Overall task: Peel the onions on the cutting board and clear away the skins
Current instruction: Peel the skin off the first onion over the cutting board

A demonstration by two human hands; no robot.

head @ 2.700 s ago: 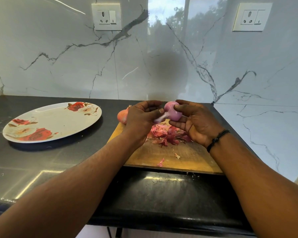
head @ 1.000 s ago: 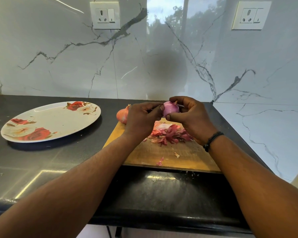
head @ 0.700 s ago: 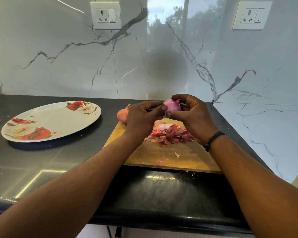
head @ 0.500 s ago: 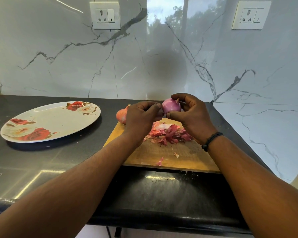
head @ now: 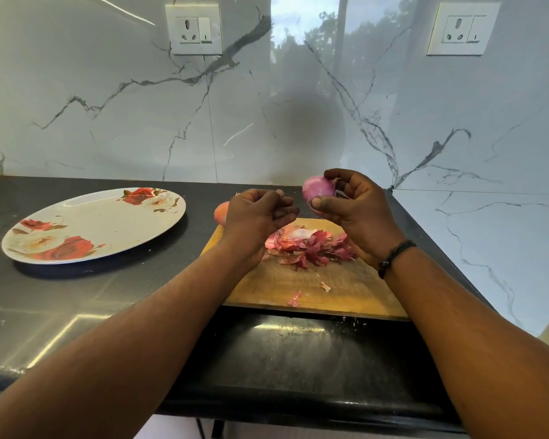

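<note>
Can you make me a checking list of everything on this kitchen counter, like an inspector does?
Surface: black counter, wooden cutting board near its right end.
Job's things: peeled purple onion held up; unpeeled onion at the board's far left corner; skins piled on the board.
Clutter: flowered plate, left; skin scraps near the board's front edge.
Grippers: right hand grips the peeled onion; left hand curled, possibly pinching a scrap.
Cables: nothing seen.
Surroundings: marble wall, two sockets.
</note>
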